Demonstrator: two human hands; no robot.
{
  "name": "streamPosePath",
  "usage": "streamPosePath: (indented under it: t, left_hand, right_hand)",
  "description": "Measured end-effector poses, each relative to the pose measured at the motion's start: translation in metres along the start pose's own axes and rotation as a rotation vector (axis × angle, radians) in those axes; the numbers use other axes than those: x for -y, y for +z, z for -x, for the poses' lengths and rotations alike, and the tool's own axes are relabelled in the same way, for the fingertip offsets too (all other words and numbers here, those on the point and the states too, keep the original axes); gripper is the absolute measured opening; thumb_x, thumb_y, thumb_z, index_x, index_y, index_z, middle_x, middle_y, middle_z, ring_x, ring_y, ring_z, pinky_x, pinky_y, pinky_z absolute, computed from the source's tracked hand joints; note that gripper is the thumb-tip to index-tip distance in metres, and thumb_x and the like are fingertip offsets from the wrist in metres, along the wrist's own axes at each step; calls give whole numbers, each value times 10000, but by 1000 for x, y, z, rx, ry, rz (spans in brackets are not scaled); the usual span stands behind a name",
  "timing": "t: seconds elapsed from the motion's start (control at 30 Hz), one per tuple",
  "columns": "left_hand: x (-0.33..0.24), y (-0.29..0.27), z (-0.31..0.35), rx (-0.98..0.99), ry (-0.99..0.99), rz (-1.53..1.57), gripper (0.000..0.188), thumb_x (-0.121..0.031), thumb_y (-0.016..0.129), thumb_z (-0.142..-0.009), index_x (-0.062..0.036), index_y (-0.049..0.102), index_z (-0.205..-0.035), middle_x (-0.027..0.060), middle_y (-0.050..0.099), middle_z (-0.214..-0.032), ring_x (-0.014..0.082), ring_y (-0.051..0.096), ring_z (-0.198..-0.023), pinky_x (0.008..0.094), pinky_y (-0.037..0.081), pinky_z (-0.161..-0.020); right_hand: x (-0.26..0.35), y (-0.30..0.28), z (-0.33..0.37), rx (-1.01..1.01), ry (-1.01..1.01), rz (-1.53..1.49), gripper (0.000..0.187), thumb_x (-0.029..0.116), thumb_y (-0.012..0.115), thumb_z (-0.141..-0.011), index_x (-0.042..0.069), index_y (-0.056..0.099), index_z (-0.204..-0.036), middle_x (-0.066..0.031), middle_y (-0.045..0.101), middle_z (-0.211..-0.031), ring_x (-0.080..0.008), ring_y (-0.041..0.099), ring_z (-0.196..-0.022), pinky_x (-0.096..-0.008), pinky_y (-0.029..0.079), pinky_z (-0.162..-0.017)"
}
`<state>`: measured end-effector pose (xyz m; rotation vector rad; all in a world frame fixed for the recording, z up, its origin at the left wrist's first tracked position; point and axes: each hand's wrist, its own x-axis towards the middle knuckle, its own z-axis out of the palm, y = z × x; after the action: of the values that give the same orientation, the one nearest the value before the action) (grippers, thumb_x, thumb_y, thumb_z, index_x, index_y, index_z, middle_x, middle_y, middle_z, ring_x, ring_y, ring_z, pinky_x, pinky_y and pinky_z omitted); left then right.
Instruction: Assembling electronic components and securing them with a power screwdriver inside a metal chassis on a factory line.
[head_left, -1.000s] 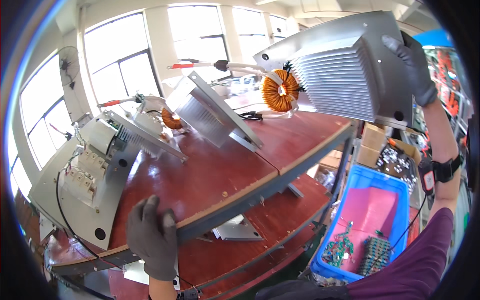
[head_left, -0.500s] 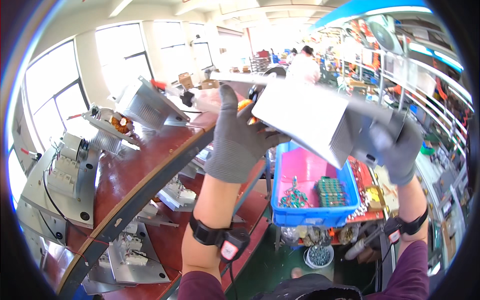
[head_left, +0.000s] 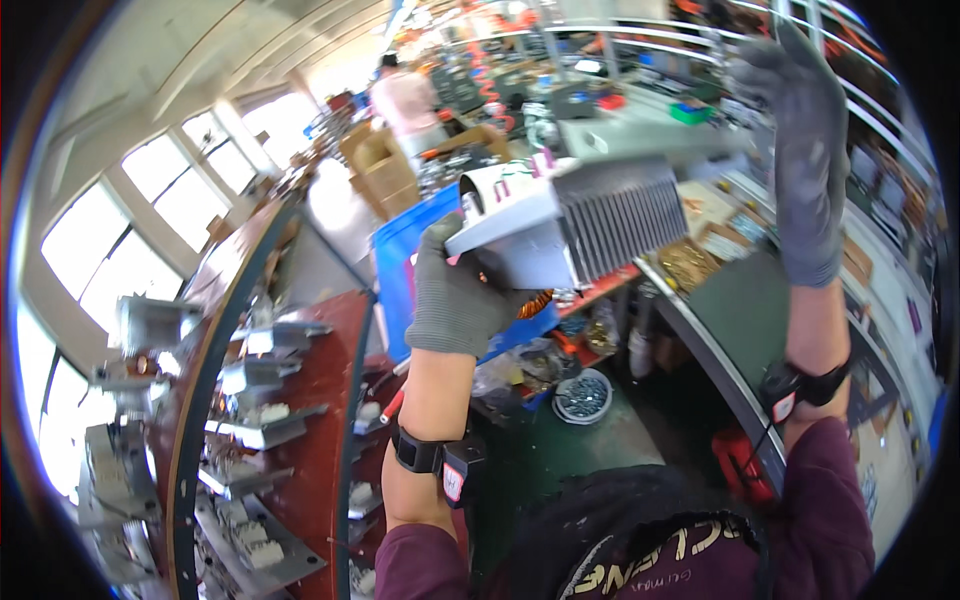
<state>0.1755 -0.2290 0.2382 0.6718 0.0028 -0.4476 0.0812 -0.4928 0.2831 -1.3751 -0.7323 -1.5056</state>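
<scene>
My left hand (head_left: 458,305), in a grey knit glove, is closed on the plate end of a finned metal heat sink assembly (head_left: 625,218) and holds it up in the air. The assembly has a grey flat plate, a row of fins facing right, and pale parts on top. An orange copper coil (head_left: 535,303) shows under it, beside my left fingers. My right hand (head_left: 808,150), also gloved, is raised at the upper right, apart from the assembly. Its fingers look spread and hold nothing visible; they are slightly blurred.
On the left, a red-brown rack (head_left: 320,430) carries several similar assemblies. Behind my left hand is a blue bin (head_left: 388,255). A white bucket (head_left: 582,418) of small metal parts stands on the green floor. A workbench (head_left: 740,300) runs along the right; a person (head_left: 405,100) stands farther off.
My view has swung to the right. The assembly has turned, its fins now showing to the right. My right hand has let go of it and moved up.
</scene>
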Motion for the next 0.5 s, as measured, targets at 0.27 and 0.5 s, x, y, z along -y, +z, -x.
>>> streamPosePath:
  t: [0.27, 0.5]
  left_hand:
    - [118, 114, -15, 301, -114, -214, 543, -423, 580, -764, -103, 487, -1193, 45, 541, -1136, 257, 468, -1148, 509, 376, -937]
    - [136, 123, -22, 225, 275, -769, 474, -363, 530, -813, -87, 491, -1195, 61, 518, -1183, 218, 521, -1083, 408, 494, -867]
  right_hand:
    - [-80, -108, 192, 286, 1017, 630, 748, 234, 734, -713, 20, 370, -1331, -191, 446, -1285, -310, 440, -1202, -368, 349, -1018]
    - [-203, -77, 199, 516, 1210, 340, 711, 270, 711, -676, 45, 406, -1277, -184, 506, -1198, -323, 482, -1128, -371, 383, -964]
